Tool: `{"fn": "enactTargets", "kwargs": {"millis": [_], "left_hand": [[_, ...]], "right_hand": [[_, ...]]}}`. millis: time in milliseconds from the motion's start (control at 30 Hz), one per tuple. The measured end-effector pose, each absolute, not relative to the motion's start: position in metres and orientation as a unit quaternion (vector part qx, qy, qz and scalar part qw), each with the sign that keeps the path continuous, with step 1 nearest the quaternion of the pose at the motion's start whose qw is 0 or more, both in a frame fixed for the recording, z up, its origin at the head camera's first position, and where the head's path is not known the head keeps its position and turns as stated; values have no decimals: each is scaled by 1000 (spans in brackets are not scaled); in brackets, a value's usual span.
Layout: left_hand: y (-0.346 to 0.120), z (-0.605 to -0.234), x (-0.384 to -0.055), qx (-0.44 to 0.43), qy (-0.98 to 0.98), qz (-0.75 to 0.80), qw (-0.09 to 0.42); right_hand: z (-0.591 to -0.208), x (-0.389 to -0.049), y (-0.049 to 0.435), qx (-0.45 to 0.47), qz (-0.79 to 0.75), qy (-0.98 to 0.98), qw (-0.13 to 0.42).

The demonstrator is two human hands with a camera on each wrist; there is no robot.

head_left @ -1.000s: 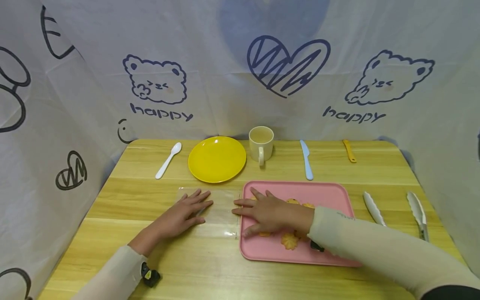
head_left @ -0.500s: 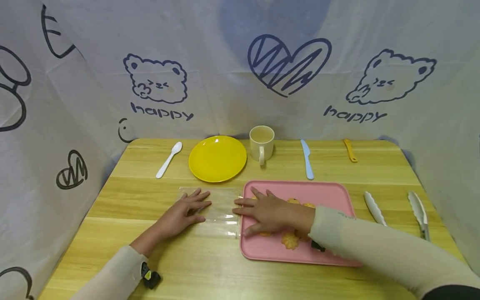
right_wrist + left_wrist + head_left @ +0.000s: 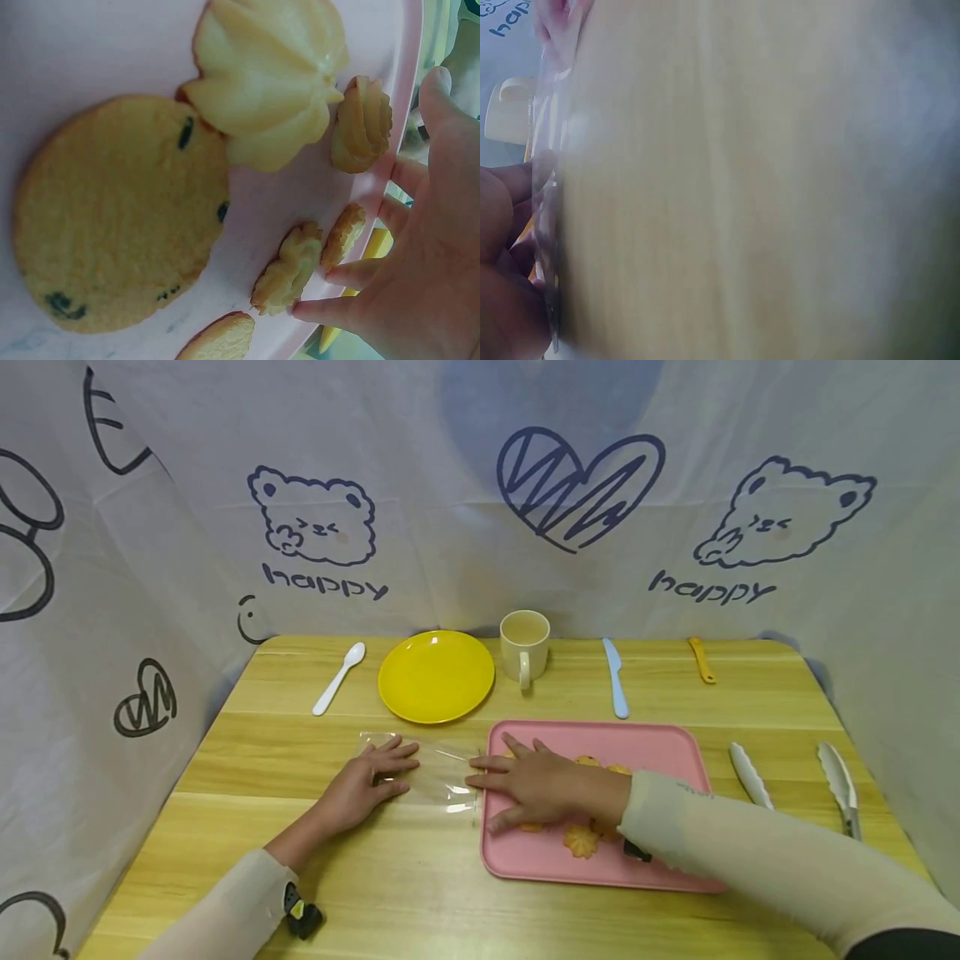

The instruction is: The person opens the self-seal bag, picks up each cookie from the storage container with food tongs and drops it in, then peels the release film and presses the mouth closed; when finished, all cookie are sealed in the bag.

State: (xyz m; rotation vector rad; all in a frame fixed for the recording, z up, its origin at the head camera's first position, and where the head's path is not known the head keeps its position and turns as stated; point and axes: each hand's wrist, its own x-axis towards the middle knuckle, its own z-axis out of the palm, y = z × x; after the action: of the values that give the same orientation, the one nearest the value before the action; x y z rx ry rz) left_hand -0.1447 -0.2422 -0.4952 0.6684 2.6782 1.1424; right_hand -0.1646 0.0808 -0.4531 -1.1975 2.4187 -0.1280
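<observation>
Film — partly under left grip

Cookies part-hidden by right hand, tongs by sleeve.

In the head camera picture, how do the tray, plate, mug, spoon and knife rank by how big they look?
Largest to smallest:
1. Tray, partly covered by an arm
2. Plate
3. Mug
4. Spoon and knife: too alike to rank
</observation>
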Motion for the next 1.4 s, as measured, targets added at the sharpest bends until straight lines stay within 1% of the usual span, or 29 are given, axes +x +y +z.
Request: {"fn": "enactTargets", "kwargs": {"millis": [500, 667, 833, 967, 1233, 1400], "left_hand": [[-232, -493, -142, 174, 907, 381, 34], [-230, -489, -141, 175, 905, 387, 20], [-232, -488, -141, 175, 886, 429, 3], [-235, -491, -142, 163, 862, 480, 10], [-240, -494, -141, 126, 828, 544, 48], [-241, -492, -141, 115, 812, 570, 51]], "right_hand": [[-451, -164, 80, -438, -41, 872, 216], [-452, -164, 80, -440, -38, 871, 216], [-451, -164, 80, -439, -39, 871, 217], [-451, -164, 80, -439, -38, 871, 220], [-452, -165, 81, -437, -41, 870, 226], [-452, -165, 81, -437, -41, 869, 227]]}}
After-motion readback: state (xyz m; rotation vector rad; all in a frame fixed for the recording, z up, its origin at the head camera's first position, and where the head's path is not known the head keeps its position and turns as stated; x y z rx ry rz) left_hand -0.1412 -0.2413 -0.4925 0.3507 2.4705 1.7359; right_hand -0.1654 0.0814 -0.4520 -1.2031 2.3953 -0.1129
